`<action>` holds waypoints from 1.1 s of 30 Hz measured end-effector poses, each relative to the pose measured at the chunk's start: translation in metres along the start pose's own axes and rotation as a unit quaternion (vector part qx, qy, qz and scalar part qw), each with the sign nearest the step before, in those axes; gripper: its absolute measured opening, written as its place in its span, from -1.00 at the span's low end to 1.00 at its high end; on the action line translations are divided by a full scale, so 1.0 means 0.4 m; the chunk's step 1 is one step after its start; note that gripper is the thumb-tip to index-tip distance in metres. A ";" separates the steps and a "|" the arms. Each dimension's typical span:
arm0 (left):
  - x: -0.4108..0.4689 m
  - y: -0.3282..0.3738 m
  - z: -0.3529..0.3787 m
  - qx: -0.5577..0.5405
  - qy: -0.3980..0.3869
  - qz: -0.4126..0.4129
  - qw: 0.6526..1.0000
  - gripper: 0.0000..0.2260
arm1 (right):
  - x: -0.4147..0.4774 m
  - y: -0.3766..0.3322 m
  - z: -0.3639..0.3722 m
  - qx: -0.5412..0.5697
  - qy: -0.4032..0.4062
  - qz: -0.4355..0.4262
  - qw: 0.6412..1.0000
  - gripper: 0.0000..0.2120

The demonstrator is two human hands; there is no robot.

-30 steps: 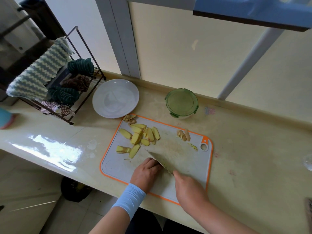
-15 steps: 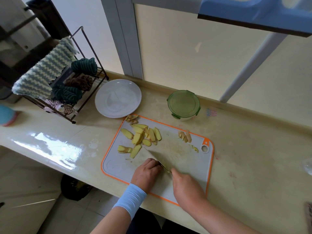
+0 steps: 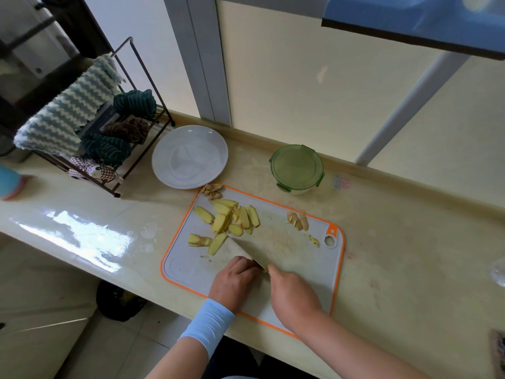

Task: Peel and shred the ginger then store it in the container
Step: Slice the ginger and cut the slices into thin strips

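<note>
- Gripped knife (image 3: 261, 251) in right hand (image 3: 293, 294), blade down on cutting board (image 3: 188, 269).
- Curled left hand (image 3: 235, 280) against blade; could not tell whether pinching anything.

Ginger slices (image 3: 226, 218): peeled, pale yellow, flat in a loose heap, near-left of container (image 3: 299, 190). Container: round, upright, green lid (image 3: 296, 166) on, apart from slices

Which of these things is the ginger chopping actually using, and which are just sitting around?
In use: ginger slices; knife, gripped by the right hand; left hand, curled beside the blade; cutting board; green-lidded container, lid on.

Lying about: white plate; rack of cloths.
</note>
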State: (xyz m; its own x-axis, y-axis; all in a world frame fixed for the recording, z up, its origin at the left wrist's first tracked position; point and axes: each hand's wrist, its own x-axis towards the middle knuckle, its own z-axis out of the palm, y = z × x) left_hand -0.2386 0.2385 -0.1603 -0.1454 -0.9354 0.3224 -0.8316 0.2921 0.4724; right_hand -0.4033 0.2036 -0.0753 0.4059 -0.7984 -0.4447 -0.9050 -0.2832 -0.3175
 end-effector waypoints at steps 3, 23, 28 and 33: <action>0.003 -0.007 0.001 0.003 0.000 0.008 1.000 -0.89 | -0.025 0.021 0.006 0.003 0.003 0.005 1.000 -0.64; 0.010 -0.015 -0.014 -0.002 -0.005 0.041 0.999 -0.85 | -0.002 0.017 0.009 0.001 -0.010 -0.006 1.000 -0.60; 0.005 -0.012 -0.012 0.005 -0.007 0.019 1.000 -0.82 | -0.006 0.016 0.008 0.001 -0.004 -0.003 1.000 -0.61; 0.008 -0.003 -0.019 0.002 0.005 0.020 1.000 -0.79 | -0.043 0.034 0.012 0.003 -0.015 -0.004 1.000 -0.59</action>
State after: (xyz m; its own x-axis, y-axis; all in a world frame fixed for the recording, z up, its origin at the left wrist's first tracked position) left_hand -0.2340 0.2365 -0.1537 -0.1729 -0.9211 0.3487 -0.8279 0.3277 0.4552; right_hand -0.4218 0.2160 -0.0759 0.4176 -0.7792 -0.4674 -0.9007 -0.2870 -0.3261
